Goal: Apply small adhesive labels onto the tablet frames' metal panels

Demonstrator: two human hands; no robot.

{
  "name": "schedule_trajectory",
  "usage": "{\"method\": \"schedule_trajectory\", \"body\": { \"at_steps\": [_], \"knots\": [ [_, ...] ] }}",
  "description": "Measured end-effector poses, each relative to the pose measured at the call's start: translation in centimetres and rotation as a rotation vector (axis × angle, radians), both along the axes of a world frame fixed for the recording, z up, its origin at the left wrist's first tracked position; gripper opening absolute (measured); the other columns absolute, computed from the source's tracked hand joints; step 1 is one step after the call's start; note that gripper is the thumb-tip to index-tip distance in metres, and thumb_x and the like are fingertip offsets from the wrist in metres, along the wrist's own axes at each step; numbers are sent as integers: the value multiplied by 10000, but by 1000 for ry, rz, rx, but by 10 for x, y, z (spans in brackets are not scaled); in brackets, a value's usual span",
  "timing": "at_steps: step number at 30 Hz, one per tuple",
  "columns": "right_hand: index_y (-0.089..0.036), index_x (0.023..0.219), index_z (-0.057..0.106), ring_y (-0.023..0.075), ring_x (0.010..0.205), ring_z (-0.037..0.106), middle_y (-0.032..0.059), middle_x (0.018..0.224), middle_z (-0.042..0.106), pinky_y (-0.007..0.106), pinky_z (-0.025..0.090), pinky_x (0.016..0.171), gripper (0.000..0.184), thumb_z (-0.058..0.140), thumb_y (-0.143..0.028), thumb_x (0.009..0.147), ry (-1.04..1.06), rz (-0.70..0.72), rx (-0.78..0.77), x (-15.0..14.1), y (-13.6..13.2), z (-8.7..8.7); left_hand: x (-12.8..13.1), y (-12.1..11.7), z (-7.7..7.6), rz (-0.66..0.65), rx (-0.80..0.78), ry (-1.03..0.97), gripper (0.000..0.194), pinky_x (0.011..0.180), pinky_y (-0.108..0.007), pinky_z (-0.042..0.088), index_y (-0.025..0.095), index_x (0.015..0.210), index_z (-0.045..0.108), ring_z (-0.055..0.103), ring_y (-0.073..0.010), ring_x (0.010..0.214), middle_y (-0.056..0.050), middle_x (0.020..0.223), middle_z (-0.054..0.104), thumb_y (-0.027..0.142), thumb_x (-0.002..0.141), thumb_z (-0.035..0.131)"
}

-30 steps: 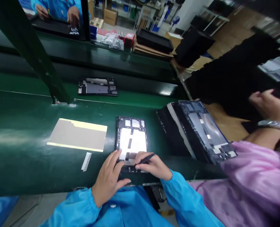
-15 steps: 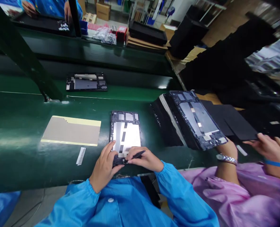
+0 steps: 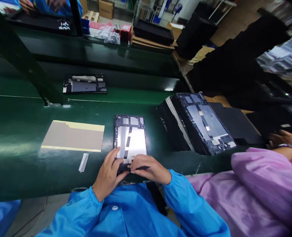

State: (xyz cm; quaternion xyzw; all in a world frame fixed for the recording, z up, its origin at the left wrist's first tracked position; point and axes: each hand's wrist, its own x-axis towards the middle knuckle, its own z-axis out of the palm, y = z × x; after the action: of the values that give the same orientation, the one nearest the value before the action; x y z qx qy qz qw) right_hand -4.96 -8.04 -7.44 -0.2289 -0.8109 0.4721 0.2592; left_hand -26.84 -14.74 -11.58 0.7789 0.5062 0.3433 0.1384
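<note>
A tablet housing [image 3: 137, 141] with a shiny silver inner plate lies on the green bench in front of me, its short end towards my body. My left hand [image 3: 107, 174] grips its lower left corner, thumb at the near edge and fingers along the side. In my right hand [image 3: 149, 168] a slim black pen-like tool [image 3: 143, 168] is pinched, its tip down at the housing's near end; fingers hide the tip. Left of the housing lie a beige sheet with yellow edges [image 3: 73, 136] and a small white label strip [image 3: 83, 163].
Another tablet housing [image 3: 85, 84] lies on the far belt. To the right, a housing [image 3: 207, 121] rests on a stack of black sheets. A co-worker in a pink sleeve [image 3: 264, 177] works at the right. A green post [image 3: 24, 56] rises at the left.
My right hand has shifted slightly, and the black tool now lies flatter. The far housing has moved left on the belt. The co-worker's hands have drawn away to the right.
</note>
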Motion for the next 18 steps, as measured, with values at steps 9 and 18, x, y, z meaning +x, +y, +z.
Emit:
{"method": "schedule_trajectory", "body": {
  "at_steps": [9, 18],
  "knots": [
    [-207, 899, 736, 182, 836, 729, 65, 881, 766, 346, 606, 815, 59, 758, -260, 885, 220, -298, -204, 10, -7, -19, -1, -10, 6, -110, 360, 104, 93, 648, -303, 511, 169, 965, 682, 658, -162, 745, -44, 887, 731, 212, 884, 697],
    [-222, 864, 744, 204, 808, 738, 57, 827, 772, 343, 613, 747, 136, 796, -347, 843, 269, -407, -373, 8, -3, -12, 6, -15, 20, -46, 128, 152, 199, 641, -350, 510, 211, 1085, 698, 665, -212, 813, -78, 1035, 737, 317, 951, 596]
  ]
}}
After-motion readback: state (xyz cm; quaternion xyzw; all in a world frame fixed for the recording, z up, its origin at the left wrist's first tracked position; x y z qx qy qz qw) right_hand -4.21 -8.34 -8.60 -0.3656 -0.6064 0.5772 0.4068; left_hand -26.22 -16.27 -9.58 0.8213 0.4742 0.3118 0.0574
